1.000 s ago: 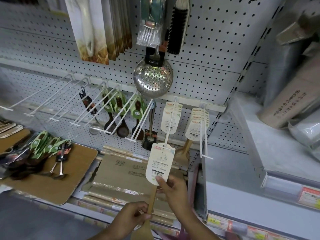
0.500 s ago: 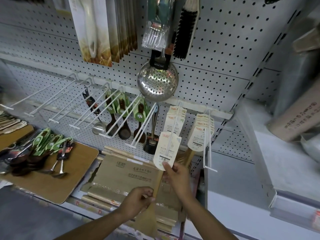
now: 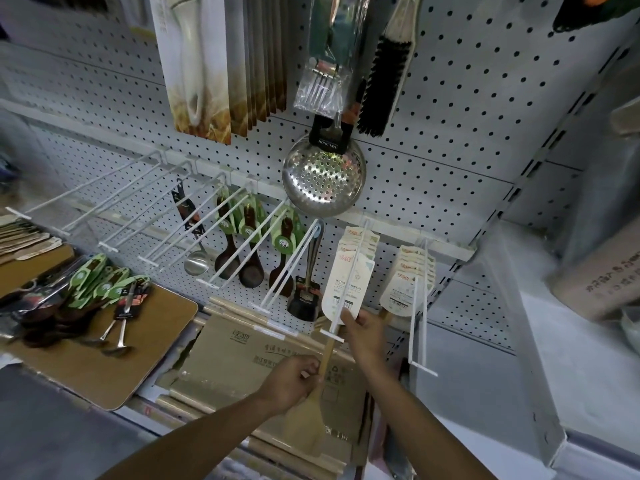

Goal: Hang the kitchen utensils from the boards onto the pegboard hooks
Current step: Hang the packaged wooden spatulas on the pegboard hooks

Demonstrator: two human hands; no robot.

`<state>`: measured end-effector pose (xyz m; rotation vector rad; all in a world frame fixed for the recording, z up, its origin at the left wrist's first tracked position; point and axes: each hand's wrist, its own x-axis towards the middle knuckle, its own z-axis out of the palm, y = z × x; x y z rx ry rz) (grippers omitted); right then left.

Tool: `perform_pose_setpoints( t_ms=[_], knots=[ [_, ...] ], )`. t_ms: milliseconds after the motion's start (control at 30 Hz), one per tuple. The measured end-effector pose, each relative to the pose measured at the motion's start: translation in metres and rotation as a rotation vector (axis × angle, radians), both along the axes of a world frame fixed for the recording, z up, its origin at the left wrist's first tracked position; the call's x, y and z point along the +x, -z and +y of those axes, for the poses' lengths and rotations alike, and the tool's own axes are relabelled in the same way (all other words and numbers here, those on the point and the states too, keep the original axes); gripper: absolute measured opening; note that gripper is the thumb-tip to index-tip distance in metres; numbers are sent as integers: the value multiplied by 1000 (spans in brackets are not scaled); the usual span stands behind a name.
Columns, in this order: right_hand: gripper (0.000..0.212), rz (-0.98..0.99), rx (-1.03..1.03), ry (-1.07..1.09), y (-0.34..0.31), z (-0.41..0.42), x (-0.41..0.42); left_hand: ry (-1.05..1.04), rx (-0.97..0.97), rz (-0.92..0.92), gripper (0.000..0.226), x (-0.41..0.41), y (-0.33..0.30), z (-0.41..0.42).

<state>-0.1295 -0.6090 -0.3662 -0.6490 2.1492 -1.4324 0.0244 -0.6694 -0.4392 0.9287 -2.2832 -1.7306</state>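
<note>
A wooden spatula (image 3: pixel 306 422) with a white card label (image 3: pixel 346 289) hangs low in the middle. Its label is threaded on a white pegboard hook (image 3: pixel 341 306), in front of several like labels. My left hand (image 3: pixel 292 377) grips the spatula's handle below the hook's tip. My right hand (image 3: pixel 363 329) pinches the bottom edge of the label. At the left, a brown board (image 3: pixel 114 368) carries several green-carded dark spoons (image 3: pixel 93 285) and small metal ladles (image 3: pixel 119 327).
Long white hooks (image 3: pixel 114 209) jut out at the left, some bare, some with spoons, a ladle and a black turner (image 3: pixel 304 299). A steel skimmer (image 3: pixel 323 176) hangs above. Cardboard boxes (image 3: pixel 263 351) lie below. A second hook of carded spatulas (image 3: pixel 410 282) hangs at the right.
The spatula's label has slid up and back along the hook toward the pegboard. Both hands rose with it, the right hand still on the label.
</note>
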Motion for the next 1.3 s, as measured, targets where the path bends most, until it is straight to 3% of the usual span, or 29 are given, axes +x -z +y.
perform_pose_setpoints(
  t_ms=[100, 200, 233, 300, 367, 633, 867, 1300],
  knots=[
    [21, -11, -16, 0, 8, -3, -6, -17, -24, 2, 20, -3, -3, 1],
    [7, -19, -37, -19, 8, -7, -8, -109, -30, 67, 31, -2, -6, 0],
    [16, -18, -24, -25, 3, -6, -5, -130, -45, 82, 36, 1, -6, -2],
    [25, -50, 27, -35, 0, 1, 2, -137, -128, 65, 40, 13, -7, -9],
    [18, -37, 63, -69, 6, 14, 11, -128, -245, 62, 41, 32, -8, -20],
    [38, 455, 215, -524, 28, 19, 56, 28, -660, 29, 39, 131, -40, -72],
    [40, 693, 102, -813, -8, -43, 150, -40, -767, 44, 37, 247, -78, -114],
    [43, 743, -166, -1042, -55, -177, 410, -191, -970, -85, 54, 515, -132, -183]
  ],
)
